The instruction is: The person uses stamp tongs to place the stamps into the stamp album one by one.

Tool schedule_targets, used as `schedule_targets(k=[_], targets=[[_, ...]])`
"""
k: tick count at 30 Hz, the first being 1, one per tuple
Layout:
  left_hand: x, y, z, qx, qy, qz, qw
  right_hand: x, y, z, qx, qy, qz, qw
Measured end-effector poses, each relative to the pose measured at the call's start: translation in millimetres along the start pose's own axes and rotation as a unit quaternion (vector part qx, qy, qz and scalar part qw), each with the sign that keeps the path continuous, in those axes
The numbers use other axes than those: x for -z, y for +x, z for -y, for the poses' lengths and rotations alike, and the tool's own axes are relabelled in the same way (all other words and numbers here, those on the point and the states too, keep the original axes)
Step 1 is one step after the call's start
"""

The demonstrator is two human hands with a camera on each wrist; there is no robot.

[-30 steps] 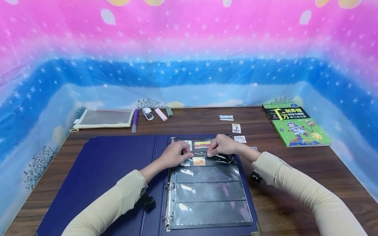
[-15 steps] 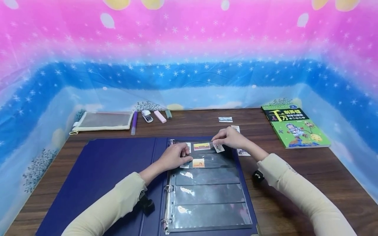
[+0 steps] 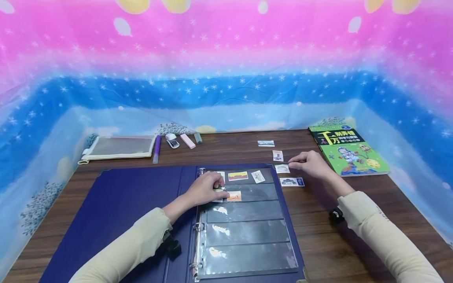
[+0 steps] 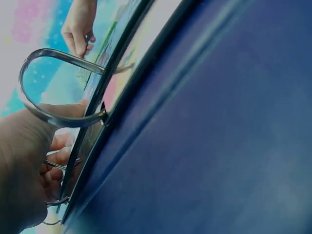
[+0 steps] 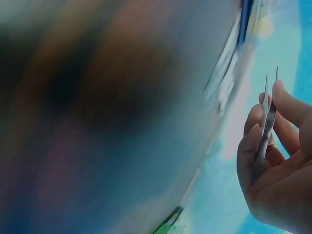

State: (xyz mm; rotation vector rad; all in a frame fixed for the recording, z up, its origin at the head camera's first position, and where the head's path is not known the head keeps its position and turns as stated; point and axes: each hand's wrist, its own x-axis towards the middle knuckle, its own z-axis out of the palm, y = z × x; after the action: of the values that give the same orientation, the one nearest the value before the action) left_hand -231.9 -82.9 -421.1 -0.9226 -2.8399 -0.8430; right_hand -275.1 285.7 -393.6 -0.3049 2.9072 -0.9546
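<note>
A blue ring binder point(image 3: 141, 212) lies open with a clear-pocketed black stamp page point(image 3: 247, 232) on its right side. My left hand point(image 3: 205, 188) rests on the page's upper left, fingers loosely bent, thumb beside an orange stamp point(image 3: 234, 196) in the second row. The top row shows a yellow-red stamp point(image 3: 238, 176) and a tilted pale stamp point(image 3: 258, 176); other stamps are partly under my left hand. Right of the binder, my right hand point(image 3: 313, 165) holds metal tweezers point(image 5: 264, 131), their tips apart. Below the tips lies a whitish stamp point(image 3: 282, 169).
More loose stamps lie nearby: a blue-grey one point(image 3: 291, 182), an upright one point(image 3: 277, 155) and a landscape one point(image 3: 266, 143). A green book point(image 3: 354, 153) is at the right. Behind the binder are a mesh pouch point(image 3: 122, 147), purple pen point(image 3: 156, 149) and pink eraser point(image 3: 188, 141).
The right hand has drawn the tweezers away from the page to the loose stamps at the right. A pale stamp now lies tilted in the top row. My left hand has stayed nearly in place.
</note>
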Motion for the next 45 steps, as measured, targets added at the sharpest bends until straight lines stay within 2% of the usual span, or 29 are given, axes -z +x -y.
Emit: schedule_targets(k=[5, 8, 11, 19, 26, 35, 39, 42, 45], targets=[[4.6, 2.6, -7.8, -0.007, 0.013, 0.007, 0.9999, 8.9, -1.3, -17.9, -0.029, -0.020, -0.012, 0.999], [5.8, 6.7, -14.8, -0.017, 0.029, 0.023, 0.9992, 11.2, -0.1, -24.5, -0.048, -0.027, -0.002, 0.998], [4.3, 11.6, -20.2, -0.020, 0.040, 0.041, 0.9982, 9.7, 1.7, -27.1, -0.049, -0.040, 0.013, 0.998], [-7.3, 23.3, -22.9, -0.012, -0.001, 0.072, 0.9973, -1.3, 6.7, -25.3, -0.033, -0.046, 0.020, 0.998], [-10.3, 25.0, -20.4, 0.006, -0.031, 0.081, 0.9962, -3.0, 8.1, -26.5, -0.026, -0.060, 0.020, 0.998], [-8.5, 29.7, -20.6, 0.002, -0.042, 0.078, 0.9961, 3.5, 10.3, -24.5, -0.055, -0.065, -0.004, 0.996], [-9.6, 29.7, -19.4, 0.003, -0.044, 0.080, 0.9958, 8.1, 7.3, -21.1, -0.067, -0.047, -0.038, 0.996], [-10.3, 28.6, -18.6, 0.003, -0.047, 0.079, 0.9957, 8.6, 4.5, -12.5, -0.064, -0.032, -0.064, 0.995], [-9.8, 28.7, -18.7, 0.001, -0.049, 0.080, 0.9956, 3.4, 3.4, 3.5, -0.043, -0.014, -0.074, 0.996]])
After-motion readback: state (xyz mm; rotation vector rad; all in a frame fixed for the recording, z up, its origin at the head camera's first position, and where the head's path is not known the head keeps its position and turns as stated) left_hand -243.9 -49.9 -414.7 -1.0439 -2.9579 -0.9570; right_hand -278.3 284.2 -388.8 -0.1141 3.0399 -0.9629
